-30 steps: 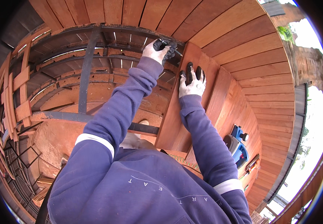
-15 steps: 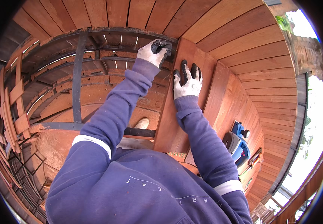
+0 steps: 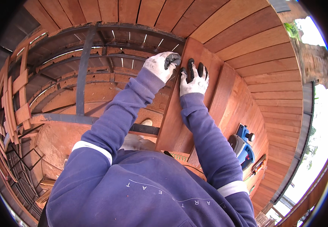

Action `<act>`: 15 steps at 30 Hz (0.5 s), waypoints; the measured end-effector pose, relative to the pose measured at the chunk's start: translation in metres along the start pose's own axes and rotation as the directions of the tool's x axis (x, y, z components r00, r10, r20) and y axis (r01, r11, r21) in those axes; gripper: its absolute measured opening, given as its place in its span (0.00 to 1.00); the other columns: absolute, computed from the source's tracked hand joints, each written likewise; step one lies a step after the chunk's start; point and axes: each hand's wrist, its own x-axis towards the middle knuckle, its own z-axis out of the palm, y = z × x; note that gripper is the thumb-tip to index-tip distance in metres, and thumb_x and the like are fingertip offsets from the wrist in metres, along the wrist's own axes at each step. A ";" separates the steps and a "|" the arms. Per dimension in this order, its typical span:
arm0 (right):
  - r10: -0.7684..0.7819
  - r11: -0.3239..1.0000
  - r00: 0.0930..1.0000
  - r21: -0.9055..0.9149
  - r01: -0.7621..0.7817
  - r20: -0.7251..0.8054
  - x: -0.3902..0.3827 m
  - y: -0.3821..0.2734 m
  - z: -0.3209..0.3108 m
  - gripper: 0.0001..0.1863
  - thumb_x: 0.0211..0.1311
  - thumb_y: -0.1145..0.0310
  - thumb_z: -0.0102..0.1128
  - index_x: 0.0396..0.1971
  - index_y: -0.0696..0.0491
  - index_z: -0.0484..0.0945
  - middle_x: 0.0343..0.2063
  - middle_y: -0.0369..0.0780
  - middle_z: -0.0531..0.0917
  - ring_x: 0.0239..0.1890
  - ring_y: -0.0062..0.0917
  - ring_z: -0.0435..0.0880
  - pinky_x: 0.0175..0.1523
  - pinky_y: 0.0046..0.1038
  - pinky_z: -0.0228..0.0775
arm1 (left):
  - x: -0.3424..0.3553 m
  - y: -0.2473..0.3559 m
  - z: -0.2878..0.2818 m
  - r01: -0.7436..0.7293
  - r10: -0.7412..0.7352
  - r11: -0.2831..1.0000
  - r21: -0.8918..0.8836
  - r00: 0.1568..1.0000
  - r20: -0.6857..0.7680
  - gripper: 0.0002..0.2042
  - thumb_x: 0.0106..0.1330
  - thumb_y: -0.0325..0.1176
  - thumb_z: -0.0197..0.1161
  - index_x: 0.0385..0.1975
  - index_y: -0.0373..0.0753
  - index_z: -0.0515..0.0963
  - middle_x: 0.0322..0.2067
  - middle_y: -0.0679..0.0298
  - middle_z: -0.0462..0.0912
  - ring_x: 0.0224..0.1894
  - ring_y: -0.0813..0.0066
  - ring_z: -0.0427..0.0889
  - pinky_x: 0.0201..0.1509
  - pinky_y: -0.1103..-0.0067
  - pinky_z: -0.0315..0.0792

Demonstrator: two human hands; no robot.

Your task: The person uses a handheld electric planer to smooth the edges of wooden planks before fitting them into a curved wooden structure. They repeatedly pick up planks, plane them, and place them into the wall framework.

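A reddish-brown wooden board lies lengthwise in front of me, beside the open side of a dark metal frame. My right hand, in a white glove with black fingertips, rests open on the board, fingers spread and pointing away from me. My left hand, gloved alike, is at the board's left edge, above the gap in the frame. Its fingers are curled closed; whatever they hold, if anything, is hidden. A second, narrower board lies just right of the first.
Fitted planks curve round the far and right sides. A blue and grey electric planer and a hand tool with an orange part lie on the planks at right. Wood offcuts stand at far left. Ground shows below the frame.
My left hand has come down and right, from the board's far end along its left edge. My right hand has shifted slightly, still spread on the board. The view has tilted a little.
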 end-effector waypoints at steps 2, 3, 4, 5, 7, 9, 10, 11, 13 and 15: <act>0.003 1.000 1.000 0.001 -0.003 0.005 0.000 -0.001 0.000 0.26 0.57 0.54 0.56 0.58 0.41 0.71 0.59 0.52 0.66 0.63 0.45 0.60 0.67 0.44 0.48 | -0.005 -0.002 0.000 -0.032 0.031 0.999 -0.034 0.999 -0.024 0.15 0.56 0.24 0.59 0.44 0.36 0.77 0.37 0.55 0.83 0.41 0.61 0.83 0.45 0.75 0.76; 0.006 1.000 1.000 -0.001 -0.006 0.007 0.001 -0.001 0.001 0.26 0.57 0.53 0.55 0.58 0.41 0.71 0.59 0.52 0.66 0.63 0.45 0.60 0.67 0.44 0.48 | 0.001 -0.003 0.002 -0.024 0.023 0.999 -0.031 1.000 -0.018 0.14 0.56 0.24 0.59 0.44 0.36 0.77 0.37 0.55 0.83 0.41 0.61 0.83 0.45 0.75 0.76; 0.007 1.000 1.000 -0.004 -0.007 0.010 0.001 -0.001 0.000 0.26 0.58 0.53 0.55 0.58 0.41 0.71 0.60 0.51 0.66 0.63 0.45 0.60 0.67 0.43 0.48 | 0.009 -0.003 0.004 -0.013 0.013 1.000 -0.028 1.000 -0.013 0.14 0.56 0.24 0.59 0.44 0.36 0.77 0.37 0.55 0.83 0.41 0.61 0.83 0.45 0.75 0.76; 0.006 1.000 1.000 0.000 -0.006 0.012 0.001 -0.002 0.000 0.26 0.58 0.53 0.55 0.58 0.41 0.71 0.60 0.51 0.66 0.64 0.45 0.60 0.68 0.43 0.48 | 0.013 -0.004 0.005 -0.003 0.003 1.000 -0.026 1.000 -0.008 0.14 0.56 0.24 0.59 0.43 0.35 0.77 0.37 0.55 0.83 0.41 0.61 0.83 0.45 0.75 0.76; 0.007 1.000 1.000 0.004 -0.007 0.016 0.001 -0.002 0.000 0.26 0.58 0.53 0.55 0.58 0.41 0.71 0.60 0.51 0.66 0.64 0.45 0.60 0.68 0.43 0.48 | 0.013 -0.004 0.004 -0.007 0.007 1.000 -0.017 1.000 -0.014 0.13 0.57 0.24 0.59 0.43 0.35 0.77 0.37 0.55 0.83 0.41 0.61 0.83 0.46 0.75 0.76; 0.002 1.000 1.000 -0.010 -0.002 0.015 0.003 -0.002 0.002 0.26 0.58 0.53 0.55 0.58 0.41 0.72 0.60 0.51 0.67 0.63 0.45 0.60 0.67 0.43 0.48 | 0.012 -0.005 0.003 -0.011 0.011 1.000 -0.009 1.000 -0.020 0.12 0.57 0.23 0.59 0.42 0.35 0.78 0.36 0.55 0.83 0.40 0.61 0.83 0.46 0.75 0.76; 0.010 1.000 1.000 -0.017 -0.010 0.016 0.002 0.000 0.003 0.26 0.58 0.52 0.55 0.57 0.41 0.72 0.60 0.51 0.67 0.63 0.45 0.60 0.67 0.43 0.48 | 0.007 0.002 -0.003 0.022 -0.021 0.999 -0.042 0.999 0.037 0.12 0.57 0.24 0.60 0.42 0.35 0.78 0.37 0.55 0.83 0.40 0.61 0.82 0.46 0.74 0.76; 0.011 1.000 1.000 -0.008 -0.011 0.011 0.002 -0.001 0.002 0.26 0.58 0.52 0.55 0.57 0.41 0.72 0.60 0.51 0.67 0.63 0.45 0.61 0.67 0.43 0.49 | -0.002 0.005 -0.006 0.010 -0.009 1.000 -0.027 0.999 0.035 0.12 0.57 0.24 0.60 0.42 0.35 0.78 0.37 0.55 0.83 0.41 0.61 0.82 0.46 0.74 0.75; 0.013 1.000 1.000 0.013 -0.014 0.001 0.001 -0.003 0.000 0.26 0.58 0.52 0.55 0.57 0.40 0.72 0.59 0.51 0.67 0.63 0.45 0.61 0.67 0.43 0.49 | -0.023 0.013 -0.013 -0.016 0.016 1.000 0.005 0.999 0.032 0.12 0.57 0.24 0.60 0.42 0.35 0.78 0.38 0.55 0.82 0.41 0.61 0.82 0.47 0.74 0.75; 0.014 1.000 1.000 0.014 -0.014 -0.003 0.000 -0.003 0.001 0.25 0.58 0.52 0.55 0.57 0.40 0.72 0.59 0.51 0.67 0.63 0.44 0.61 0.67 0.43 0.49 | -0.045 0.018 -0.021 -0.010 0.011 1.000 -0.015 0.997 0.076 0.13 0.55 0.23 0.60 0.42 0.35 0.77 0.39 0.54 0.81 0.42 0.59 0.81 0.48 0.73 0.75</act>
